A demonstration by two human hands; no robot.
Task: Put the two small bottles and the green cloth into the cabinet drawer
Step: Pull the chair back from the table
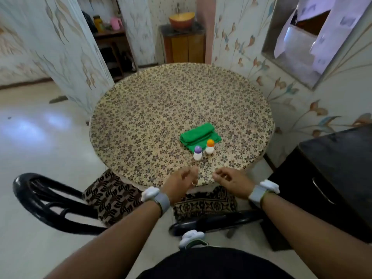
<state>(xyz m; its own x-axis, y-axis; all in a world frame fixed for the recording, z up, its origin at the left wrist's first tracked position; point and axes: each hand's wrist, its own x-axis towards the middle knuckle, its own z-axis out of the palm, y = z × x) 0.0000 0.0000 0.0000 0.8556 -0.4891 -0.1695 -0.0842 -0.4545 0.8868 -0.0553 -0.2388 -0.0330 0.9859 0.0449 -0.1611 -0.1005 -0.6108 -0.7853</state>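
Note:
A folded green cloth (198, 134) lies on the round flower-patterned table (161, 101), right of its middle. In front of the cloth stand two small white bottles: one with a purple cap (197, 153) and, to its right, one with an orange cap (209, 146). My left hand (181, 183) and my right hand (231, 181) hover at the table's near edge, a short way below the bottles, fingers loosely curled, holding nothing. A dark cabinet (338, 174) with a drawer handle (323, 190) stands to the right; its drawer looks closed.
Two black chairs with patterned cushions (112, 196) stand between me and the table. Patterned walls close in on the right and at the back left. A wooden stand with an orange basin (182, 20) sits beyond the table.

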